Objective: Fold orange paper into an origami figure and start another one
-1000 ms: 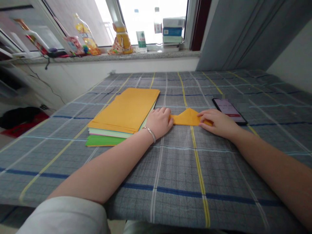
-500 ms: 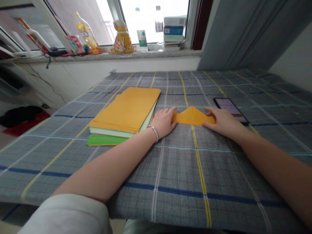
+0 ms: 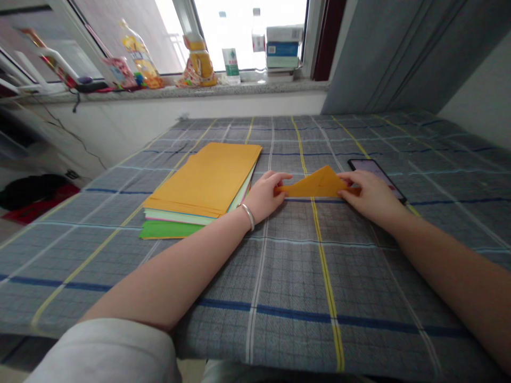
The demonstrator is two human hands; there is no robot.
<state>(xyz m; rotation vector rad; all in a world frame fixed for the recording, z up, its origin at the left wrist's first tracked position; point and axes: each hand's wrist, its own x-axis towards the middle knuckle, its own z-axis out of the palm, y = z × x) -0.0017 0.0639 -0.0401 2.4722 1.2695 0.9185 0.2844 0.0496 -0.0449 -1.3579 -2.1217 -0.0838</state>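
A strip of folded orange paper [image 3: 315, 185], with a triangular peak between two narrow ends, spans the gap between the person's hands above the plaid tablecloth [image 3: 295, 276]. The left hand [image 3: 264, 197] has its thumb and fingers closed on the left end, one finger reaching out above it; the right hand [image 3: 373, 197] pinches the other end, thumb in front. The paper seems raised just off the cloth, though contact underneath is hard to tell. The step in hand looks like handling the folded piece; the next move probably calls for even, light pressure so the creases hold. A stack of coloured paper [image 3: 207, 175] lies beside the left hand, a smartphone [image 3: 372, 166] partly behind the right.
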